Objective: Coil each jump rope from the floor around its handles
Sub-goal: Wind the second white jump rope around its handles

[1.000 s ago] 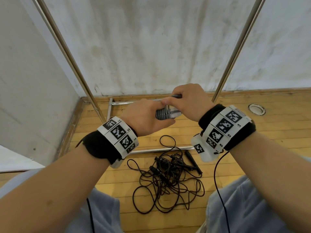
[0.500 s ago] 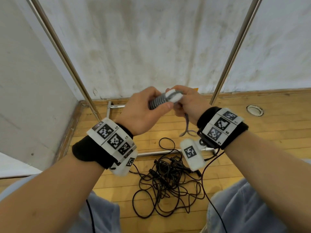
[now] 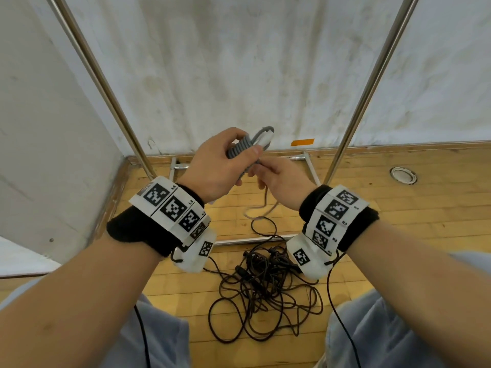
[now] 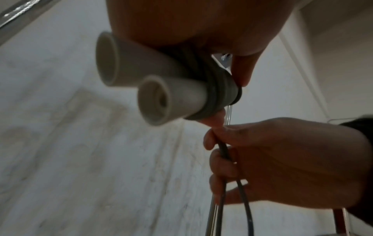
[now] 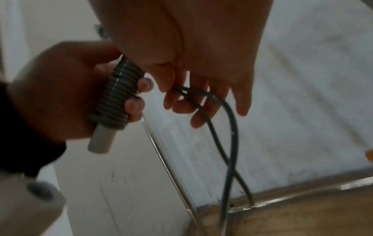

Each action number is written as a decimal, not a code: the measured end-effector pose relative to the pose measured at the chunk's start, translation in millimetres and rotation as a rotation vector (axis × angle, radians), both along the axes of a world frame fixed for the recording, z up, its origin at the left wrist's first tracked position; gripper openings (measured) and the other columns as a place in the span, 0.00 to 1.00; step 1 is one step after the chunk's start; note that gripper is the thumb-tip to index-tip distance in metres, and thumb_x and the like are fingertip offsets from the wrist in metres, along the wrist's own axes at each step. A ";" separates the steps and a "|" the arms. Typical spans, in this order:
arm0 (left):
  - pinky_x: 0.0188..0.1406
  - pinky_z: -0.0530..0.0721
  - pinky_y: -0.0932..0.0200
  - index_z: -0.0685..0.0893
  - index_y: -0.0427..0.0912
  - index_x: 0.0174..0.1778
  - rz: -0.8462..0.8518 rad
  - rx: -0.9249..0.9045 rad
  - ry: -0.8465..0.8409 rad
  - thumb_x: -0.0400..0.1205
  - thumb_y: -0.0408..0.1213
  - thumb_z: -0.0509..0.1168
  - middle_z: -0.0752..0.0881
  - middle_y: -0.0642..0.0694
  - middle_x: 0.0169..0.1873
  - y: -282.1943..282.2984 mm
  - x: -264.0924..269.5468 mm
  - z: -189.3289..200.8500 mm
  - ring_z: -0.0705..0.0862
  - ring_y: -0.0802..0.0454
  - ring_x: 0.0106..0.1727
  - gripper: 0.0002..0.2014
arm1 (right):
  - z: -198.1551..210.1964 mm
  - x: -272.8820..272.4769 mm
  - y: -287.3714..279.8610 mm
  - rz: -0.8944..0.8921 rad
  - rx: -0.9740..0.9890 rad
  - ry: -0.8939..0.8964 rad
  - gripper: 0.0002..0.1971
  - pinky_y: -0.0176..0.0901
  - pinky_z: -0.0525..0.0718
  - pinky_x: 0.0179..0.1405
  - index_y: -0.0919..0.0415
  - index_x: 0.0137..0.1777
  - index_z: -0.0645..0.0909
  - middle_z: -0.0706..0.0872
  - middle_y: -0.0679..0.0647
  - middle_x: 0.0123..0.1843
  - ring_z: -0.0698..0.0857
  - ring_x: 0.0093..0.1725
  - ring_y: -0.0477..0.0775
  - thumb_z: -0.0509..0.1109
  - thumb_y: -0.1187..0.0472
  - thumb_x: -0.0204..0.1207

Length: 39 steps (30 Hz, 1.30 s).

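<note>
Since a second ago the handles (image 3: pixel 261 138), then held level, have been tipped so that their long axis runs up and away toward the wall, and the right hand (image 3: pixel 281 179) has been dropped below them, which suggests another turn of the grey rope (image 5: pixel 119 89) is about to be laid. The coiled bundle is clasped at chest height in the left hand (image 3: pixel 218 168), while the last loose loop (image 5: pixel 226 127) is pinched in the right fingers (image 4: pixel 220 166). A black rope (image 3: pixel 265 288) is left tangled on the floor (image 3: pixel 398 221).
</note>
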<state>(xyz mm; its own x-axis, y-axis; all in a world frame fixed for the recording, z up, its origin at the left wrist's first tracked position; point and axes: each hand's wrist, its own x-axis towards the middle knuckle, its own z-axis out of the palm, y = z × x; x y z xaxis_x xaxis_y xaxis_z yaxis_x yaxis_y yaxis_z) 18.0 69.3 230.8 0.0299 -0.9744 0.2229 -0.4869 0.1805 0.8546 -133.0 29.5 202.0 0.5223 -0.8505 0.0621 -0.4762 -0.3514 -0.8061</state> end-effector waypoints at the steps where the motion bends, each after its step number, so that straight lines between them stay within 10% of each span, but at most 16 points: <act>1: 0.25 0.86 0.51 0.80 0.47 0.51 0.011 -0.010 -0.047 0.82 0.48 0.66 0.86 0.41 0.35 -1.3 2.2 -0.8 0.86 0.45 0.29 0.09 | 0.5 0.4 0.2 0.009 0.071 -0.046 0.13 0.32 0.75 0.32 0.56 0.41 0.78 0.75 0.49 0.30 0.75 0.31 0.50 0.56 0.59 0.85; 6: 0.39 0.85 0.47 0.78 0.54 0.60 0.095 -0.004 -0.391 0.79 0.55 0.66 0.83 0.52 0.35 -8.5 24.6 -5.3 0.84 0.48 0.36 0.16 | -0.8 1.6 2.2 -0.044 0.002 -0.069 0.14 0.34 0.67 0.31 0.54 0.41 0.80 0.74 0.39 0.26 0.72 0.28 0.38 0.56 0.59 0.85; 12: 0.33 0.78 0.54 0.72 0.56 0.65 0.116 0.050 -0.666 0.81 0.58 0.61 0.76 0.59 0.33 -12.6 28.3 -17.4 0.80 0.50 0.35 0.19 | -3.8 4.3 4.0 0.004 -0.149 0.134 0.16 0.24 0.69 0.25 0.55 0.37 0.76 0.73 0.44 0.26 0.71 0.27 0.42 0.56 0.53 0.85; 17: 0.24 0.67 0.60 0.70 0.55 0.69 0.064 0.051 -0.780 0.83 0.57 0.60 0.76 0.57 0.35 -15.1 26.0 -25.5 0.75 0.57 0.31 0.21 | -3.7 2.8 6.4 0.034 -0.193 0.275 0.20 0.37 0.68 0.28 0.59 0.35 0.75 0.74 0.48 0.28 0.74 0.30 0.49 0.53 0.51 0.85; 29: 0.27 0.66 0.58 0.74 0.56 0.44 0.011 0.214 -0.882 0.80 0.56 0.65 0.78 0.57 0.35 -19.1 24.5 -36.1 0.74 0.61 0.34 0.09 | 16.1 -8.7 7.8 0.115 -0.230 0.419 0.13 0.38 0.65 0.27 0.58 0.41 0.79 0.74 0.47 0.29 0.72 0.28 0.45 0.59 0.54 0.84; 35: 0.32 0.70 0.59 0.77 0.63 0.59 -0.116 0.120 -0.894 0.78 0.54 0.66 0.77 0.60 0.38 -9.2 -1.7 -41.3 0.79 0.53 0.41 0.14 | 13.8 -5.7 3.9 -0.013 -0.341 0.356 0.17 0.33 0.62 0.27 0.52 0.31 0.71 0.72 0.44 0.28 0.70 0.29 0.42 0.57 0.54 0.83; 39: 0.25 0.70 0.61 0.78 0.56 0.48 -0.099 0.006 -0.832 0.74 0.67 0.62 0.79 0.59 0.30 -4.9 -8.0 -36.5 0.81 0.55 0.34 0.19 | 15.1 -10.6 -3.9 -0.140 -0.246 0.186 0.20 0.26 0.67 0.23 0.55 0.27 0.74 0.71 0.45 0.24 0.70 0.24 0.42 0.61 0.52 0.82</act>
<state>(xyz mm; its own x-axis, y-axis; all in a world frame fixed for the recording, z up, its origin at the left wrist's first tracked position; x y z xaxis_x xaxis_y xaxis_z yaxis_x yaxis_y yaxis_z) 10.0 64.4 194.4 -0.2280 -0.9651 0.1287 -0.9411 0.2523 0.2250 -143.6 25.5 217.1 0.4232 -0.8861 0.1891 -0.6644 -0.4454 -0.6002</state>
